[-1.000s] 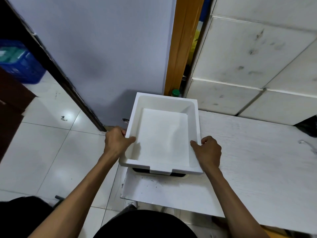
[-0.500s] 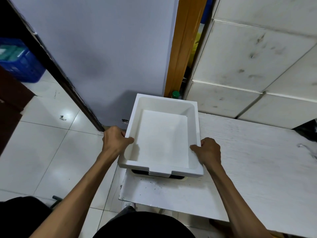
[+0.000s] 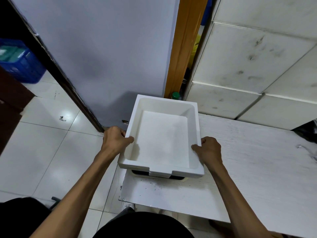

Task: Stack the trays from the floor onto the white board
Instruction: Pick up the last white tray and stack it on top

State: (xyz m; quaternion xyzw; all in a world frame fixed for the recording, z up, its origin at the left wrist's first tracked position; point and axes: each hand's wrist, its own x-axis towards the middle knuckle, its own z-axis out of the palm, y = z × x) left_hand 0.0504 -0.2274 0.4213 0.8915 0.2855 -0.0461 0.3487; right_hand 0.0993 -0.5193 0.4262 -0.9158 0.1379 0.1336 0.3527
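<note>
Both hands gripping shallow white rectangular foam tray (image 3: 163, 140) at frame centre: left hand (image 3: 115, 140), right hand (image 3: 209, 149), fingers curled over opposite rims, keeping it level, aligning over black-lined tray (image 3: 157, 174) on white board (image 3: 240, 165).

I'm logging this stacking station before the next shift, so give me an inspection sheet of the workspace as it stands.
Surface: white board, scuffed, dark specks near its front edge.
Job's things: white tray held over a lower tray, of which only a dark slot and a pale corner show.
Clutter: green bottle cap behind the tray; dark object at the board's right edge.
Grips: left hand and right hand each closed on a tray side.
Cables: nothing seen.
Surroundings: tiled floor, blue crate, wooden door frame, white blocks.
</note>
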